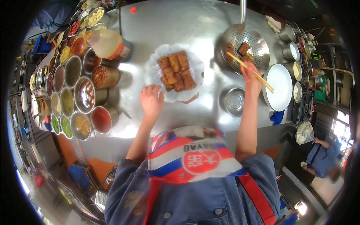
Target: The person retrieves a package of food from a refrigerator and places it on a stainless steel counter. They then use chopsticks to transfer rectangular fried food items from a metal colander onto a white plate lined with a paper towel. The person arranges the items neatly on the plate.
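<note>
My right hand [250, 73] grips a pair of wooden chopsticks [263, 80] over a perforated steel strainer [257, 36]. Inside the strainer lie a few browned fried pieces [244, 48]; the chopsticks cross close to them, and I cannot tell whether they touch. At the centre, a paper-lined plate [154, 60] bears several browned fried blocks [174, 71] stacked in rows. My left hand [152, 98] rests at the paper's near left edge, fingers spread and holding nothing. The plate itself is mostly hidden under the white paper.
A white bowl [278, 87] and a small steel bowl [235, 101] stand at the right. Steel containers of ingredients [84, 94] and a large plastic bottle [108, 46] crowd the left. A blue cloth [277, 117] hangs by the right edge. Another person [323, 154] stands at lower right.
</note>
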A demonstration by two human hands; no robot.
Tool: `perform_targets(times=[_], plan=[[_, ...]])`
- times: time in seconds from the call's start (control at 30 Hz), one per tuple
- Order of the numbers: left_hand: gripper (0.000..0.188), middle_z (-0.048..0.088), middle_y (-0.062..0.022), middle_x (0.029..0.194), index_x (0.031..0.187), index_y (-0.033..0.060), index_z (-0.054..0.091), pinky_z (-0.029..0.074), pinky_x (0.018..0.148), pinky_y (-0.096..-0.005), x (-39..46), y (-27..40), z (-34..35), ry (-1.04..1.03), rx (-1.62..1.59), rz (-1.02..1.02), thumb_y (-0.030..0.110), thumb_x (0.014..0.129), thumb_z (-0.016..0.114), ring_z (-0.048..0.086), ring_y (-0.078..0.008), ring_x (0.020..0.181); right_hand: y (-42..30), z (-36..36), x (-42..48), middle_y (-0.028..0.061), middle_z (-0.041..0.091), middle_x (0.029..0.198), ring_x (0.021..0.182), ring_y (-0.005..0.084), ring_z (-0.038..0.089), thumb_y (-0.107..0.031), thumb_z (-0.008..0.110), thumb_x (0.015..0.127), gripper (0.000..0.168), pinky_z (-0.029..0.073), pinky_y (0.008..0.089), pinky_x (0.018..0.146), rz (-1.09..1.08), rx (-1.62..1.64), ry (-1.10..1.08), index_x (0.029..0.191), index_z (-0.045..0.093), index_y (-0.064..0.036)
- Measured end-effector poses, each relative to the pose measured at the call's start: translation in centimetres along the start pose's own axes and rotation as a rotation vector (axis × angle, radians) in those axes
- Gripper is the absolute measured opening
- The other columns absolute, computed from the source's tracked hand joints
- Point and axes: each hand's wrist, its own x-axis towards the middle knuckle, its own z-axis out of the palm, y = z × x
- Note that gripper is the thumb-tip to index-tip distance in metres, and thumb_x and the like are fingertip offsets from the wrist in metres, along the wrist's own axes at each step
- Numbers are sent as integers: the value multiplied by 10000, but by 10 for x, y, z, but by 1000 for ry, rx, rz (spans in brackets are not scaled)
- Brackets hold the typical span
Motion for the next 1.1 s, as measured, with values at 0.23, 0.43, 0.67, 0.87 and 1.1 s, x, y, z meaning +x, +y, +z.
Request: perform_targets(times=[0.23, 0.43, 0.67, 0.87, 1.1], plan=[[251, 556, -51, 894, 926, 71, 625, 378, 721, -358, 13, 5, 13, 19, 12, 38, 65, 676, 610, 500, -246, 865, 45, 78, -96, 171, 630, 952, 824, 226, 630, -2, 571, 811, 170, 527, 313, 796, 127, -137, -237, 953, 611, 82], [277, 551, -61, 910, 943, 69, 622, 380, 723, -364, 28, 4, 25, 3, 5, 41, 36, 671, 580, 496, -251, 868, 75, 87, -122, 150, 623, 969, 774, 164, 603, 55, 564, 795, 161, 509, 258, 690, -104, -172, -380, 930, 643, 20], [261, 565, -74, 907, 936, 80, 627, 398, 769, -371, 33, 1, 30, -32, 65, 53, 39, 685, 566, 512, -263, 882, 45, 57, -71, 150, 619, 1005, 817, 188, 608, 13, 582, 809, 174, 514, 268, 731, -291, -349, -259, 975, 633, 25], [266, 560, -70, 918, 969, 78, 623, 389, 769, -358, 30, -3, 4, 32, 38, 10, 58, 706, 595, 502, -260, 892, 47, -45, 53, 144, 600, 951, 782, 163, 609, -6, 549, 836, 219, 551, 253, 686, -330, -289, 288, 1039, 591, 63], [270, 563, -66, 945, 978, 75, 614, 381, 771, -361, 19, -10, 0, 24, 22, -16, 57, 709, 612, 497, -261, 896, 70, -55, 92, 134, 610, 852, 677, 158, 604, 7, 572, 795, 172, 533, 230, 559, -208, -44, 438, 951, 616, 63]])
